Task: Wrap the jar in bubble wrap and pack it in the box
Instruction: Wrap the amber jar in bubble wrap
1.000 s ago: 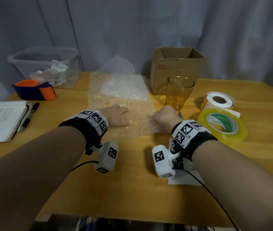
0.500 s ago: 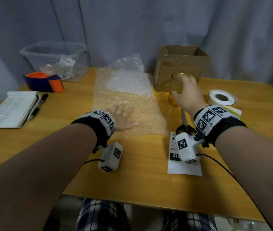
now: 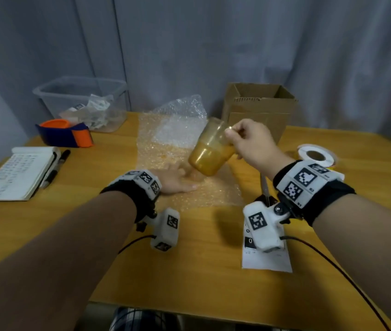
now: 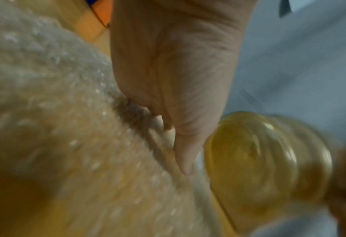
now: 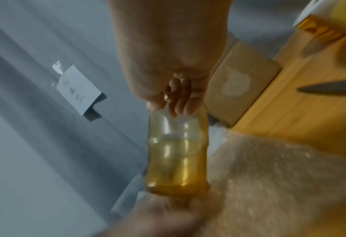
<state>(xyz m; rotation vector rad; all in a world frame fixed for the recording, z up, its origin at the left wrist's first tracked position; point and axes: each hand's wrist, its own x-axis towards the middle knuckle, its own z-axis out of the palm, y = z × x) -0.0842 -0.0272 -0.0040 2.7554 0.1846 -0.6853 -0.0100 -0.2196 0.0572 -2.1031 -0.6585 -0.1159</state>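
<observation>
Jar tilted in the air over bubble wrap, box behind.

L to R: left hand (image 3: 177, 180) lies flat, fingers spread, pressing bubble wrap (image 3: 165, 149) onto the surface (image 3: 189, 271). Amber jar (image 3: 210, 154) hangs tilted just above that hand, off the wrap. Right hand (image 3: 251, 142) pinches jar's rim w/ thumb + fingers. Open cardboard box (image 3: 260, 113) stands at the back, near the jar.

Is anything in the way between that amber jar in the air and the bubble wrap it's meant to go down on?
Only the left hand, lying flat on the bubble wrap just below the jar. The right hand holds the jar tilted by its rim. The rest of the sheet looks bare.
</observation>
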